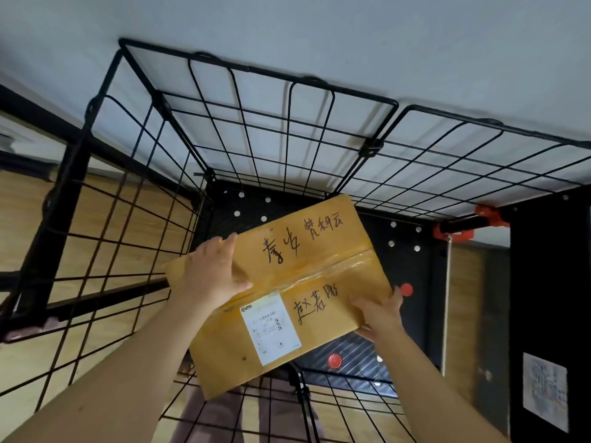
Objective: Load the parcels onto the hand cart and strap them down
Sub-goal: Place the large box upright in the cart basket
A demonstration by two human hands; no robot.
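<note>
A brown cardboard parcel [307, 276] with black handwriting, a taped seam and a white shipping label hangs inside the black wire-mesh cage of the hand cart [287, 129], above its dark floor [361, 359]. My left hand [211, 270] grips the parcel's left edge, thumb lying on its top. My right hand [380, 311] grips the right edge, thumb on top and fingers underneath. The parcel is tilted, its near corner over the cage's front panel.
Wire-mesh panels close the cage on the left, back and front. A second mesh panel [479, 161] extends right. A red clamp [460, 225] with a white cord [447, 298] sits at right beside a black box [550, 314] bearing a label. Red dots mark the cart floor.
</note>
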